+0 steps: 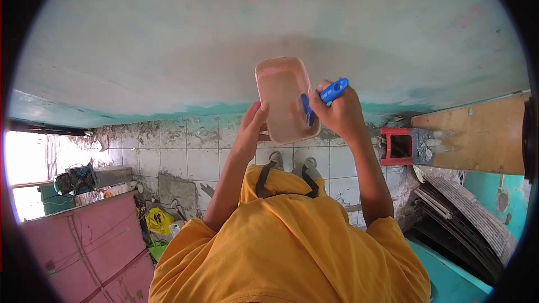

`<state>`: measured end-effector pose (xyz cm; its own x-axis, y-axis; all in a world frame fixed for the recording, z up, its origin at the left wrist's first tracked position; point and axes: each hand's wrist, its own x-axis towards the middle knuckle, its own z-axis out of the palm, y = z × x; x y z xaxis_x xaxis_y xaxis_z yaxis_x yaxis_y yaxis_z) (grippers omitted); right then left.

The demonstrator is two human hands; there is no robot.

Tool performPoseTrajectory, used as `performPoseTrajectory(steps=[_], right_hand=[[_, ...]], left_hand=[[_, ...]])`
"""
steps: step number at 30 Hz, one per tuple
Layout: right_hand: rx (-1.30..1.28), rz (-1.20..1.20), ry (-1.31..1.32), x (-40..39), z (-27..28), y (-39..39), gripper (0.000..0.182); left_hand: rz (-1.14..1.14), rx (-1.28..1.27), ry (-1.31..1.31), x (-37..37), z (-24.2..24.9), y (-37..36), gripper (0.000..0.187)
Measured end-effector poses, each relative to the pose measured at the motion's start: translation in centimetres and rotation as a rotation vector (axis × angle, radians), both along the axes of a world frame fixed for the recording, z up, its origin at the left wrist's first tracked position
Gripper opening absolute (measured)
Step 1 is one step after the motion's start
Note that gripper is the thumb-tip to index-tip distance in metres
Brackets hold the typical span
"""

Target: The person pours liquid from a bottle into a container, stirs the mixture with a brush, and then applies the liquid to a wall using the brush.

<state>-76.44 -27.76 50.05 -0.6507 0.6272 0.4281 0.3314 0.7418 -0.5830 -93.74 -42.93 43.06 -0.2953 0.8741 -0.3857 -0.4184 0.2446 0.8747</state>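
Note:
My left hand [252,126] grips the left edge of a rounded rectangular plastic tub [259,81], thumb over the rim. Pale beige-pink liquid that looks like paint lies inside it, with pink smears near the far end. In my right hand [337,113] is a paintbrush [331,92] with a blue handle, fingers closed round it. Its blue lower part dips over the tub's right side, and the bristles cannot be made out. Just beyond the tub stands a wall [191,39] with patchy whitish paint and a turquoise band along its bottom.
White floor tiles [203,163], stained near the wall, lie below. A red stool [396,131] stands to the right by a wooden board [477,134] and stacked sheets [460,219]. On the left are a pink panel [90,247] and a yellow bag [159,220].

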Motion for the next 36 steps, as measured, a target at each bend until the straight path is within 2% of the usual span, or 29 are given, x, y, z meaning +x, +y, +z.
performPoseTrajectory(steps=[4, 6, 7, 10, 12, 15, 18, 20, 22, 24, 26, 28, 32, 34, 36], right_hand=[[-0.138, 0.141, -0.071, -0.3, -0.5, -0.7, 0.03], [-0.085, 0.017, 0.012, -1.4, -0.9, -1.1, 0.031], [0.022, -0.019, 0.045, -1.7, -1.8, -0.6, 0.029], [0.168, -0.125, 0.014, -1.1, -1.6, 0.0, 0.029], [0.163, -0.116, -0.038, -0.6, -1.2, -0.5, 0.028], [0.022, 0.117, 0.061, -1.0, -1.6, -1.0, 0.028], [-0.068, 0.003, 0.052, -2.4, -1.8, -0.6, 0.031], [-0.01, -0.013, 0.073, -2.5, -2.5, 0.3, 0.031], [0.218, -0.125, 0.056, -2.2, -2.3, 0.7, 0.03], [0.208, -0.074, 0.027, -1.3, -2.0, -0.2, 0.028], [0.048, 0.114, 0.073, -0.9, -1.9, -1.2, 0.028], [-0.019, 0.166, 0.038, -1.3, -2.4, -1.6, 0.03], [-0.003, 0.022, 0.048, -2.7, -2.5, -0.5, 0.032], [0.146, -0.129, 0.107, -2.7, -2.6, 0.3, 0.032], [0.195, -0.148, 0.039, -1.3, -2.3, 0.4, 0.03]], left_hand=[[-0.002, -0.024, 0.003, 0.6, -0.8, -0.3, 0.083], [-0.024, -0.018, -0.011, 0.8, -0.9, -0.4, 0.083], [-0.039, -0.01, -0.02, 0.8, -0.9, -0.4, 0.083], [-0.03, -0.003, -0.012, 0.4, -1.1, -0.5, 0.083], [-0.027, -0.002, -0.005, 0.1, -0.8, -0.6, 0.083], [-0.041, -0.004, 0.014, 0.4, -0.5, -0.5, 0.083], [-0.052, -0.009, 0.013, 0.7, -0.7, -0.5, 0.083], [-0.046, -0.011, -0.004, 0.6, -0.9, -0.7, 0.083], [-0.028, -0.011, -0.021, 0.2, -0.9, -0.8, 0.084], [-0.014, -0.006, -0.015, 0.0, -1.1, -1.0, 0.084], [-0.008, -0.001, -0.008, -0.1, -1.1, -1.0, 0.085], [-0.024, -0.009, 0.025, 0.0, -0.9, -0.9, 0.085], [-0.056, -0.009, 0.017, 0.5, -1.2, -0.9, 0.085], [-0.027, 0.007, -0.013, 0.4, -1.3, -0.9, 0.085], [-0.02, 0.008, -0.01, 0.1, -1.2, -0.7, 0.085]])
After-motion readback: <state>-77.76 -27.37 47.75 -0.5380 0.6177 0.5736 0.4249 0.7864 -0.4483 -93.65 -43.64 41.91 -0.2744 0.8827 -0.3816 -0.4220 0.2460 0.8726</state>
